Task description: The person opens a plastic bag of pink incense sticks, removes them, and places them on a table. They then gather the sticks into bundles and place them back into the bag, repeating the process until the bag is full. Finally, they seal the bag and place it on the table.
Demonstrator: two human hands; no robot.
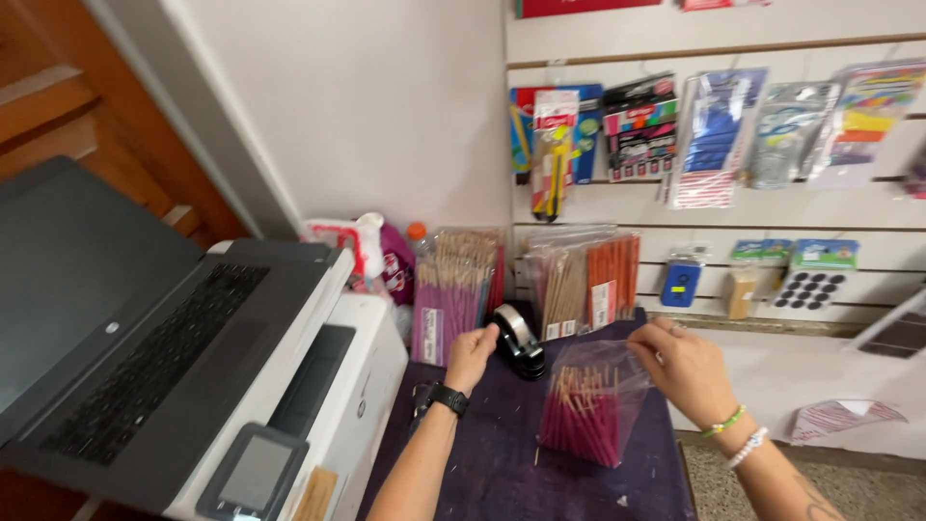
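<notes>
**Bagging pink sticks: tape stage**

Right hand (pixel 687 371) pinches the top of the clear bag of pink sticks (pixel 590 413), standing centre-frame on the purple table (pixel 482 468). Left hand (pixel 471 355), fingers loosely curled, apparently touches the black tape dispenser (pixel 519 340). Next move calls for tearing tape cleanly.

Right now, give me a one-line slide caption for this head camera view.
Left hand reaches a black tape dispenser while right hand holds a clear bag of pink sticks on a purple table.
</notes>
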